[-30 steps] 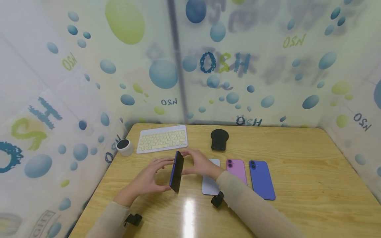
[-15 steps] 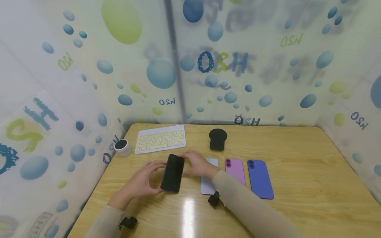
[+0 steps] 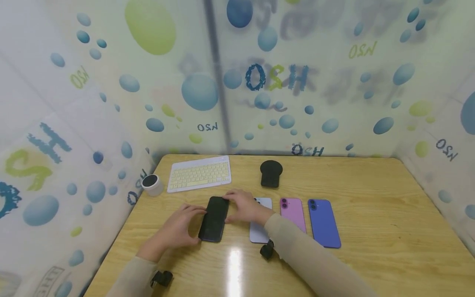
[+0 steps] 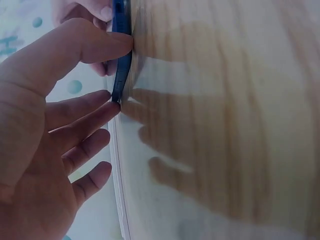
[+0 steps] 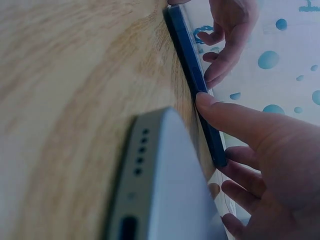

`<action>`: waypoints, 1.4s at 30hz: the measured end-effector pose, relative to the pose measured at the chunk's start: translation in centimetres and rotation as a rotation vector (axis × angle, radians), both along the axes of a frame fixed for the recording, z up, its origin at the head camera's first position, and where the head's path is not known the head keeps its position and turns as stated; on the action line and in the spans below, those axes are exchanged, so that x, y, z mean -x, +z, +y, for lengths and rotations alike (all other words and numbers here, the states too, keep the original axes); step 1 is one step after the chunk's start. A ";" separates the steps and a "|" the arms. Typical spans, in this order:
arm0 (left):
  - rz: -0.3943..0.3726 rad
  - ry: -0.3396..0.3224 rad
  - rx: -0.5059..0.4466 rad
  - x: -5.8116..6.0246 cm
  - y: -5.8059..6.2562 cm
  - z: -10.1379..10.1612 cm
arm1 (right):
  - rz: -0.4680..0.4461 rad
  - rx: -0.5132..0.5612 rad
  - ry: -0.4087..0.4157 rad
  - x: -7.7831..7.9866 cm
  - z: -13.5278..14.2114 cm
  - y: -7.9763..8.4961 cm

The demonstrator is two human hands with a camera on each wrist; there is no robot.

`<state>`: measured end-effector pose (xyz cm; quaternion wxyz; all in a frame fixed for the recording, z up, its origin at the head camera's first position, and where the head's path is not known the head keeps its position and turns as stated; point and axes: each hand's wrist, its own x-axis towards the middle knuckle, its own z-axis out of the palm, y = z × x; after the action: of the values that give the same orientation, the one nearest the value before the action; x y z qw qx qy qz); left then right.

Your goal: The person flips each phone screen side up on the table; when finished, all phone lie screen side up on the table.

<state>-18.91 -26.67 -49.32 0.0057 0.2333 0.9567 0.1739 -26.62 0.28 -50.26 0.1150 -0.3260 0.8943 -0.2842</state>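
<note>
My two hands are at the dark-screened phone, which lies flat or almost flat on the tabletop [image 3: 389, 218], screen up; I cannot tell whether its whole underside touches the wood. With my left hand [image 3: 182, 227] I pinch the left side of the dark-screened phone [image 3: 214, 218], thumb at its near corner and fingertips farther up that edge. With my right hand [image 3: 246, 208] I pinch it opposite, thumb on its right edge and fingers at its far right corner. From my head I see only its black face, while both wrist views show its blue side edge. My left wrist view also catches the dark shapes of my fingers on the wood. To the right of the dark-screened phone is a white phone [image 3: 259, 235], partly under my right wrist; only the right wrist view shows its end up close, with a row of small holes and a dark slot. Only from my head do I see a pink phone [image 3: 293, 208] and a blue phone [image 3: 324, 225] farther right of it, a keyboard [image 3: 200, 174] beyond it, a white cylinder [image 3: 153, 185] beyond it to the left, and a black object [image 3: 271, 174] beyond it to the right.
</note>
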 end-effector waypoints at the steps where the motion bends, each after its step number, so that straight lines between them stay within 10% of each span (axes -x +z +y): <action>1: 0.000 -0.003 0.005 0.0 0.1 0.1 | 0.002 0.003 0.000 0.0 0.0 0.0; 23: -0.089 -0.128 -0.075 0.3 1.6 5.0 | 0.064 -0.055 -0.066 -1.6 7.9 1.2; 42: -0.008 -0.181 -0.022 0.9 1.0 11.2 | 0.118 -0.075 -0.041 -2.2 14.1 1.6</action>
<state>-19.77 -15.50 -48.29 0.0225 0.3181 0.9298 0.1840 -24.46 14.37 -48.69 0.0683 -0.3194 0.9159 -0.2332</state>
